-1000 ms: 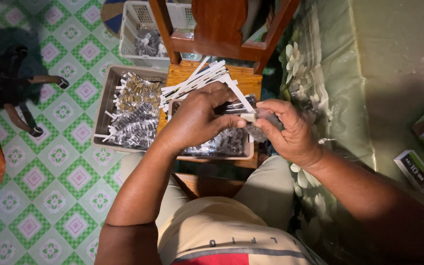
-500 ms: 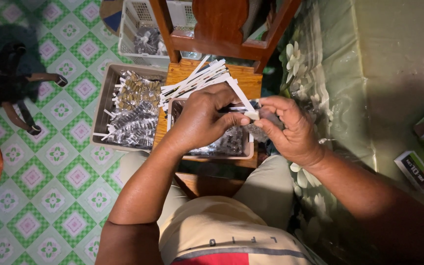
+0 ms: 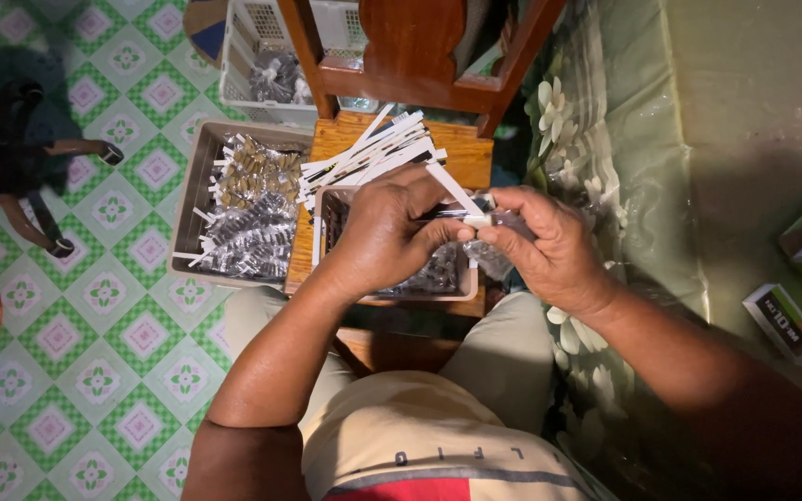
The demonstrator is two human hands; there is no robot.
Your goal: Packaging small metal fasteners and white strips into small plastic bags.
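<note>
Floor tray (image 3: 199,176): a shallow grey tray on the green patterned tiles, left of the stool, filled with small clear-wrapped pieces and some brownish ones at the far end; a few white strips lie loose in it.

Wooden stool (image 3: 457,148): stands in front of the seated person's knees; a fan of white strips (image 3: 364,153) lies across its top, within easy reach.

Small tray (image 3: 322,232): sits on the stool just under the hands, holding more wrapped pieces, mostly hidden by the left hand.

Left hand (image 3: 384,232): curled over, fingers together and pinched on the end of a small dark item with a clear wrapper; the pinch point itself is partly hidden.

White strip (image 3: 454,190): one strip rises slantwise from between the two hands, its lower end at the fingertips.

Right hand (image 3: 545,246): thumb and forefinger clamped on the other end of the same small piece (image 3: 477,221), the clear wrapping bunched under the palm.

Doing it well, as I judge: keep both pinches close together, hold the piece over the small tray so nothing drops, and keep the strip straight.
</note>
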